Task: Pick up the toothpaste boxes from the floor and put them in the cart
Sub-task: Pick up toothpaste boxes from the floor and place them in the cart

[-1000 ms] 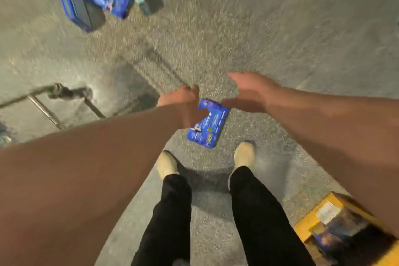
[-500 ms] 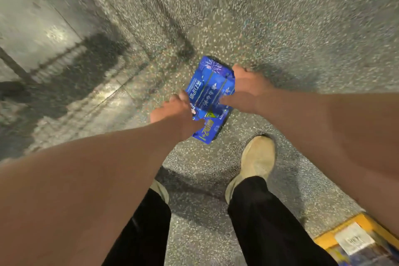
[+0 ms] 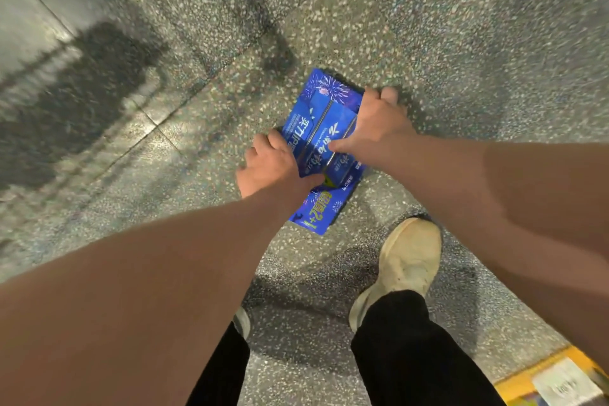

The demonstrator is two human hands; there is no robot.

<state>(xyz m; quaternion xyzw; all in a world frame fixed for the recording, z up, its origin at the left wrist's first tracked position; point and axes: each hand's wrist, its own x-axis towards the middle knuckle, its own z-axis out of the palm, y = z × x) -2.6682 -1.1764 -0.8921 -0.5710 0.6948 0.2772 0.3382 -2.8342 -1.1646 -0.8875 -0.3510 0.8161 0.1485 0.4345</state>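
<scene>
Head view: my left hand (image 3: 273, 168) and right hand (image 3: 375, 125) curl tight round opposite long sides of the blue toothpaste pack (image 3: 324, 128) on the floor (image 3: 428, 26) ahead of my shoe (image 3: 408, 257); squeezed unevenly, I judge it may buckle and slip on lifting.

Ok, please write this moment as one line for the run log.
phase: pick | left hand: grips box | right hand: grips box | box: between both hands
</scene>
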